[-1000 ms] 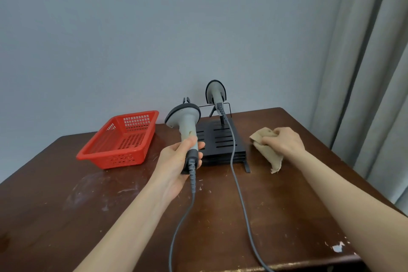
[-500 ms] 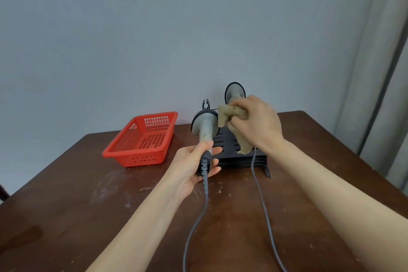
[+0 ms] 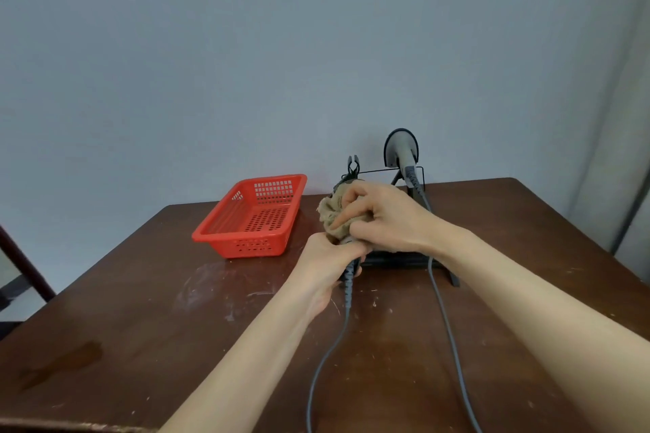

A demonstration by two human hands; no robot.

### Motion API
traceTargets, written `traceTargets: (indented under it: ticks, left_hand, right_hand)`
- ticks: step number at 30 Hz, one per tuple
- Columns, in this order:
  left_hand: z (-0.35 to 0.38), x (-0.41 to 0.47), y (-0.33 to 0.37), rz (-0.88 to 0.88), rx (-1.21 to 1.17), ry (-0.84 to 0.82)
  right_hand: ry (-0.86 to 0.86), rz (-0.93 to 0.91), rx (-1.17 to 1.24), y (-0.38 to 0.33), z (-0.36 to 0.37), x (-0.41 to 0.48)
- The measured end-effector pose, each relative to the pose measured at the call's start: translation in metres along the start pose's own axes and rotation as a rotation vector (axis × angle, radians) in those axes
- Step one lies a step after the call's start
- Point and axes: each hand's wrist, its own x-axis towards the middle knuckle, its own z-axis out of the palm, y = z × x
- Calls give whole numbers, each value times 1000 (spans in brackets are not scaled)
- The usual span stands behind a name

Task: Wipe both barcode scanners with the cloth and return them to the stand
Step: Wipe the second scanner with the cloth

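**One scanner under the cloth, one on the stand**

The first scanner point(image 3: 351, 269) is upright at 9 o'clock of the black stand point(image 3: 397, 261), its handle base in the left grip point(image 3: 323, 267). Its head is almost wholly hidden by the crumpled tan cloth point(image 3: 334, 218), which the right grip point(image 3: 387, 218) clasps round it. The second scanner point(image 3: 401, 151), grey with a dark rim, stands head-up on the stand's rear rail, at 1 o'clock of the cloth. Both trail grey cables point(image 3: 446, 327) across the tabletop toward 6 o'clock
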Motion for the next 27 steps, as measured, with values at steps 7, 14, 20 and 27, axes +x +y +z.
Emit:
traceTargets:
  ticks: [7, 14, 20, 27]
  left_hand:
    - [1, 5, -2, -24, 2, 46]
    - [1, 6, -8, 31, -52, 16]
    - [3, 7, -4, -45, -107, 60]
    - [-3, 6, -6, 66, -137, 41]
  right_hand:
    - [85, 143, -154, 11, 4, 14]
    - [-75, 48, 14, -3, -1, 4]
    - [99, 155, -124, 16, 5, 17]
    - [-93, 5, 52, -9, 2, 6]
